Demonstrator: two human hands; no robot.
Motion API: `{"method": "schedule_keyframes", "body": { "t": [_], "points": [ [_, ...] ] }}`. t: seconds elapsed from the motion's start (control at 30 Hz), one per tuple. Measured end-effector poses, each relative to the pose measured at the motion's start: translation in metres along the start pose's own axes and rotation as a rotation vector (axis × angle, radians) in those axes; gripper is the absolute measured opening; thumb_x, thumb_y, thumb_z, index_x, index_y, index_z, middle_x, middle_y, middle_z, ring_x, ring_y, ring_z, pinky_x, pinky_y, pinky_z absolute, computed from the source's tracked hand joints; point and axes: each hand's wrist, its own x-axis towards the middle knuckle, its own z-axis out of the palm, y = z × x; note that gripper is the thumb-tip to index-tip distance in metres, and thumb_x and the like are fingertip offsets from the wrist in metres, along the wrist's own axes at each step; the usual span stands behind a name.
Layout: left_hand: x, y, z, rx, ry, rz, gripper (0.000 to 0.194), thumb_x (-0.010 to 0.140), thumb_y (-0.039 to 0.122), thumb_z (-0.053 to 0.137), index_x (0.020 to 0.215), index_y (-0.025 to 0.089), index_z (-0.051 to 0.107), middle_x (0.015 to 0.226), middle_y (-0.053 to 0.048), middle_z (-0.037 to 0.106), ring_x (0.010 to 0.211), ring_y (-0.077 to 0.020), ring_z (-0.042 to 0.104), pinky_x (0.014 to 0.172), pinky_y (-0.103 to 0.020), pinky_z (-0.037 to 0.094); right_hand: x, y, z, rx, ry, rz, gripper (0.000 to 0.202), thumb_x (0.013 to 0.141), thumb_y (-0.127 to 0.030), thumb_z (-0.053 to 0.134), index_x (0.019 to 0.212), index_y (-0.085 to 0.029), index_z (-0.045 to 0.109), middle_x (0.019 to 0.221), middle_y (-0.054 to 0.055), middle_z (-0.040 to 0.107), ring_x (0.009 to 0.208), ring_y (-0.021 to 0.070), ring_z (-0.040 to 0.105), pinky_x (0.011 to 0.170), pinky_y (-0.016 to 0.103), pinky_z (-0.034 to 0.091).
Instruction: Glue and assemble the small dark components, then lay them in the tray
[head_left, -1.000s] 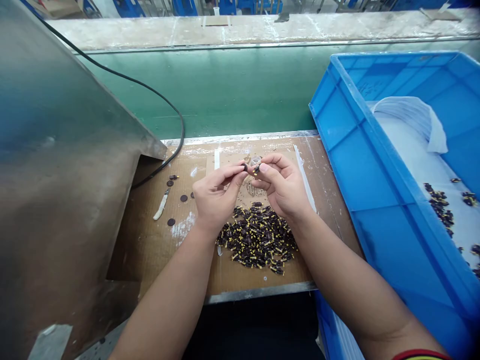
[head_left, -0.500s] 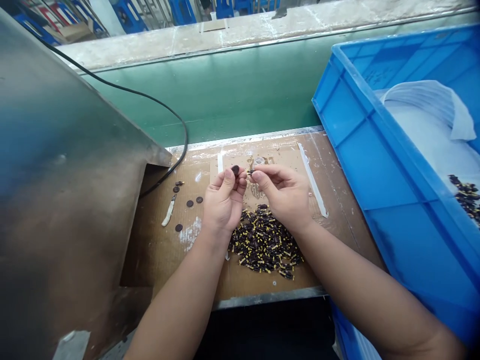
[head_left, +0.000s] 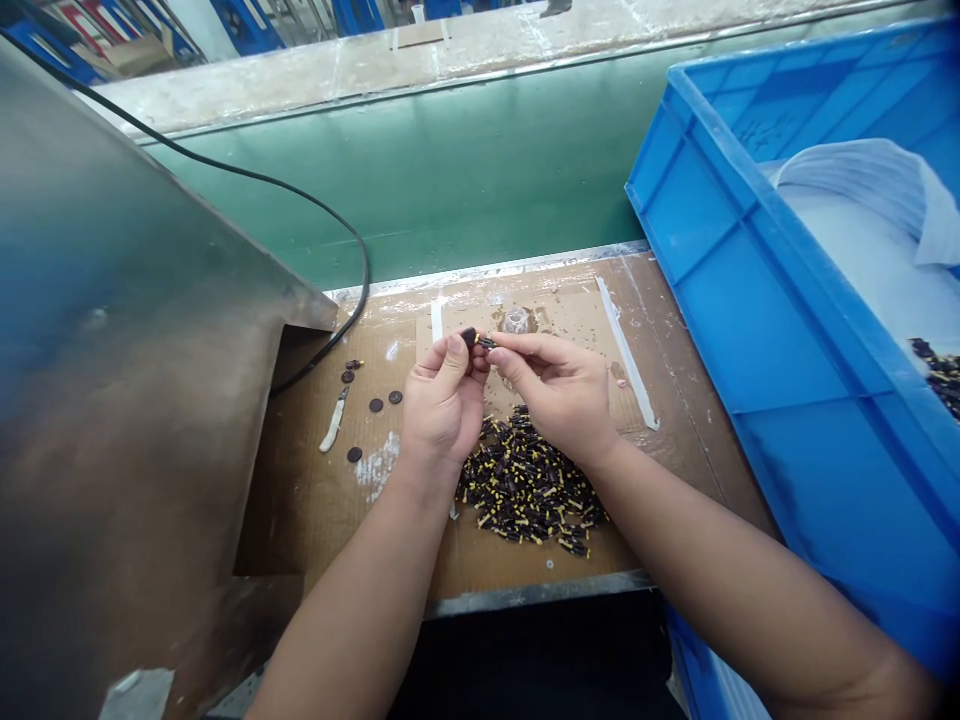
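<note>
My left hand (head_left: 446, 400) pinches a dark round disc (head_left: 469, 337) between thumb and fingers. Just right of it, my right hand (head_left: 562, 390) grips a small black part with yellow ends (head_left: 486, 342) in its fingertips, its tip at the disc's edge. Whether the two are joined is too small to tell. Below both hands lies a heap of similar black and yellow parts (head_left: 529, 485) on the cardboard-covered table (head_left: 322, 520). Several dark discs (head_left: 376, 405) and a white-handled tool (head_left: 333, 425) rest to the left.
On the right stands a large blue crate (head_left: 787, 300) with white sheeting and more dark parts inside. A metal housing (head_left: 135, 350) fills the left side, with a black cable (head_left: 322, 207) looping beside it. Behind my hands is a small clear object (head_left: 516, 320).
My right hand has moved slightly left, bringing the small part against the disc's edge. My left hand still holds the disc. The view has shifted a little.
</note>
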Motion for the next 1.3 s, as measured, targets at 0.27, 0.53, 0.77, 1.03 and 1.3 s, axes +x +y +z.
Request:
{"method": "schedule_keyframes", "body": {
  "t": [0.27,0.53,0.77,1.03,1.3],
  "points": [
    [-0.001,0.004,0.008,-0.034,0.065,0.023,0.018,0.078,0.04,0.085,0.087,0.028,0.077,0.097,-0.001,0.075,0.089,-0.0117,0.069,0.09,-0.028,0.058,0.0,-0.002,-0.001,-0.033,-0.011,-0.028,0.017,0.089,-0.024,0.074,0.105,-0.028,0.079,0.107,0.001,0.079,0.096,0.0189,0.075,0.093,0.041,0.063],
    [-0.002,0.006,0.014,0.018,0.073,0.161,0.016,0.078,0.038,0.086,0.085,0.027,0.078,0.088,0.0,0.075,0.08,-0.0089,0.07,0.082,-0.022,0.059,0.002,-0.003,-0.008,-0.21,-0.029,-0.118,0.018,0.091,-0.027,0.071,0.106,-0.03,0.079,0.106,0.0,0.079,0.093,0.0197,0.074,0.089,0.041,0.062],
    [-0.002,0.006,0.014,0.073,0.094,0.177,0.019,0.076,0.04,0.087,0.086,0.026,0.078,0.089,-0.002,0.076,0.082,-0.0116,0.071,0.084,-0.025,0.061,0.001,-0.007,-0.011,-0.273,-0.058,-0.171,0.019,0.093,-0.027,0.069,0.108,-0.032,0.078,0.108,-0.001,0.078,0.096,0.0196,0.073,0.092,0.041,0.061],
    [-0.012,0.012,0.019,0.435,0.083,0.401,0.013,0.088,0.025,0.076,0.101,0.026,0.079,0.109,-0.005,0.076,0.103,-0.0182,0.073,0.1,-0.035,0.059,0.002,-0.01,-0.014,-0.347,-0.026,-0.223,0.018,0.093,-0.027,0.069,0.106,-0.033,0.078,0.107,-0.001,0.078,0.096,0.0203,0.073,0.095,0.042,0.059],
    [-0.013,0.011,0.02,0.454,0.098,0.407,0.014,0.088,0.026,0.077,0.101,0.024,0.078,0.106,-0.005,0.076,0.1,-0.0189,0.073,0.097,-0.035,0.061,0.002,-0.01,-0.014,-0.401,-0.033,-0.232,0.017,0.094,-0.029,0.066,0.106,-0.032,0.078,0.107,-0.001,0.079,0.096,0.0211,0.073,0.096,0.042,0.059]
  ]
}}
